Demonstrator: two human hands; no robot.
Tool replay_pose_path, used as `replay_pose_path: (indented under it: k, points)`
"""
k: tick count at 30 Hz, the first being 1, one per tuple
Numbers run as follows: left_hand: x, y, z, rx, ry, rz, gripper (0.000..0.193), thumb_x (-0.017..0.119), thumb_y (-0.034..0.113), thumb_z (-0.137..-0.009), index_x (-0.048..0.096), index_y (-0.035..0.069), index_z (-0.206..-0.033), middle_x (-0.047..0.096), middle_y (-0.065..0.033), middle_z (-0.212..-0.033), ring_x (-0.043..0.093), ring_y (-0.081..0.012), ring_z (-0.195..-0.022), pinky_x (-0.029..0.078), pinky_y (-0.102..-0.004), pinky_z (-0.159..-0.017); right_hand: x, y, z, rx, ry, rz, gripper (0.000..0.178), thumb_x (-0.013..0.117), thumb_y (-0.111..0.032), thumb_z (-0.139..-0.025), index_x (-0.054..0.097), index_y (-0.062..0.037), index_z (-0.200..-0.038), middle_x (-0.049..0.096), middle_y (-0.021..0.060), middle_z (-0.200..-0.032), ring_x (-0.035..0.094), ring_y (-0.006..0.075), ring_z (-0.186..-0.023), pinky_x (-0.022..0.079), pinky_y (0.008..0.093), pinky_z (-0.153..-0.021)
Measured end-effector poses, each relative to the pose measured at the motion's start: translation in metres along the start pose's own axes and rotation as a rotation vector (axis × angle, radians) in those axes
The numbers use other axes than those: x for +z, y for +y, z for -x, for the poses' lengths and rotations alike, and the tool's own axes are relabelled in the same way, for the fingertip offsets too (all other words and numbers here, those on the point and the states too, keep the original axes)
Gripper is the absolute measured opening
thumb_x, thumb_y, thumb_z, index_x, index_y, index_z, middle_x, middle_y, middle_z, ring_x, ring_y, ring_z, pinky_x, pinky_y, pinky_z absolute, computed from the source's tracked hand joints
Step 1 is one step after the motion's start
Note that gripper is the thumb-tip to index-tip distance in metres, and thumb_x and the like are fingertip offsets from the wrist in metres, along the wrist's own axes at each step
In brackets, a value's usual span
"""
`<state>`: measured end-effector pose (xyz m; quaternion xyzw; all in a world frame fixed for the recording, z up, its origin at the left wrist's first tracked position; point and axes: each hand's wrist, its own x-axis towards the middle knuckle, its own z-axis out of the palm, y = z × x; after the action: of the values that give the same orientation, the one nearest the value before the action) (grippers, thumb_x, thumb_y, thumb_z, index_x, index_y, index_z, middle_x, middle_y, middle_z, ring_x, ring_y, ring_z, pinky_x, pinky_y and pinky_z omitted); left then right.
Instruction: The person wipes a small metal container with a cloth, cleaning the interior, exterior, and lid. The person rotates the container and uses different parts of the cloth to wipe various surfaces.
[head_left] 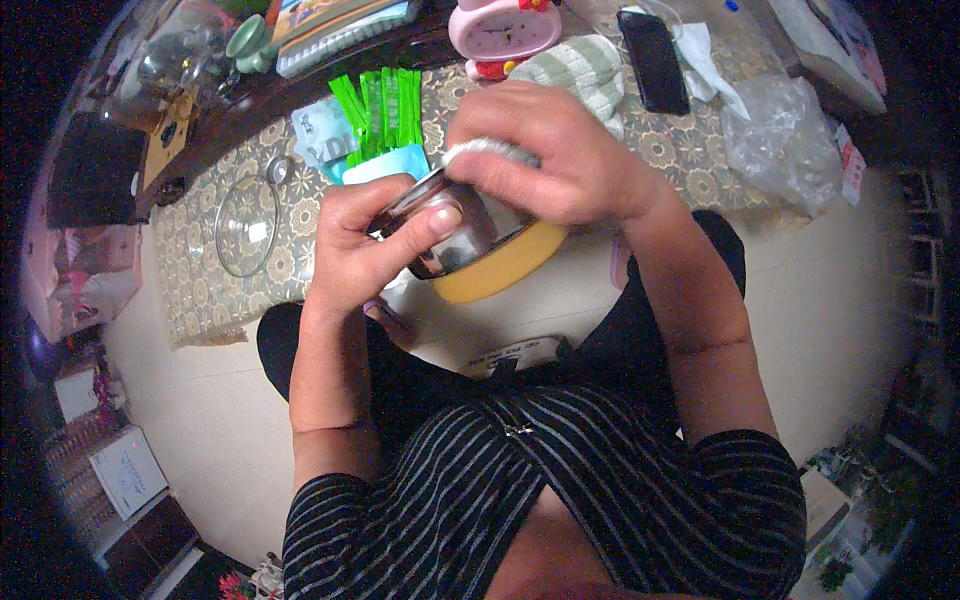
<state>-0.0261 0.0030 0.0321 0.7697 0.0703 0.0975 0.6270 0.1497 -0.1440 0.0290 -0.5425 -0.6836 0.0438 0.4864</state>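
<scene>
My left hand [365, 235] is closed on the rim of a tilted pot [470, 235], its thumb lying along the dark, shiny side. A broad yellow band [500, 268] runs round the pot's lower end. Over the upper part my right hand [560, 150] is curled, slightly blurred, round a white cloth [490, 148] pressed at the rim. Only a strip of the cloth shows; the fingers cover the rest. To the left, a round clear glass lid [247, 225] with a metal rim rests on the patterned tablecloth [195, 265].
Green stick packets [385, 110] and a light blue pouch [385, 165] lie just beyond the pot. Farther back are a pink alarm clock [505, 32], a striped towel [575, 72] and a black phone [653, 62]. A crumpled plastic bag [785, 140] sits at the right.
</scene>
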Motion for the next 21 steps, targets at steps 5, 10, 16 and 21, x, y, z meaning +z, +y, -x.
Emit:
replay_pose_path:
  k: [5, 10, 16, 21]
  points:
    - [0.004, -0.004, -0.003, 0.045, 0.014, -0.151, 0.022, 0.077, 0.022, -0.083, 0.071, 0.000, -0.084, 0.062, 0.0010, -0.063, 0.055, -0.0053, -0.058, 0.042, -0.0231, -0.051, 0.006, -0.007, 0.002, 0.041, -0.068, 0.055, 0.017, 0.062, -0.015, -0.086, 0.059, -0.0017, -0.095, 0.061, 0.0131, -0.089, 0.060, 0.0339, -0.084, 0.046, 0.0399, -0.075]
    - [0.002, -0.004, -0.004, 0.087, 0.021, -0.138, 0.024, 0.076, 0.025, -0.083, 0.072, 0.001, -0.084, 0.061, 0.0010, -0.063, 0.051, -0.0056, -0.058, 0.041, -0.0246, -0.052, -0.001, -0.009, 0.001, 0.156, -0.140, -0.112, 0.020, 0.060, -0.014, -0.084, 0.059, -0.0001, -0.098, 0.062, 0.0139, -0.090, 0.061, 0.0325, -0.086, 0.047, 0.0380, -0.077]
    - [-0.005, -0.001, -0.002, 0.073, -0.058, -0.206, 0.025, 0.077, 0.025, -0.082, 0.070, 0.001, -0.080, 0.058, 0.0021, -0.061, 0.050, -0.0052, -0.058, 0.039, -0.0238, -0.051, -0.008, -0.008, 0.004, 0.265, -0.152, -0.219, 0.021, 0.058, -0.012, -0.080, 0.060, 0.0003, -0.097, 0.061, 0.0075, -0.084, 0.059, 0.0191, -0.082, 0.046, 0.0320, -0.075]
    - [-0.016, -0.006, 0.001, 0.103, 0.006, -0.018, 0.028, 0.078, 0.024, -0.080, 0.064, 0.001, -0.071, 0.055, 0.0024, -0.058, 0.048, -0.0046, -0.054, 0.036, -0.0234, -0.049, -0.020, 0.003, 0.006, 0.420, -0.098, -0.519, 0.018, 0.059, -0.012, -0.084, 0.061, -0.0013, -0.099, 0.060, 0.0006, -0.088, 0.055, 0.0091, -0.084, 0.045, 0.0254, -0.076]
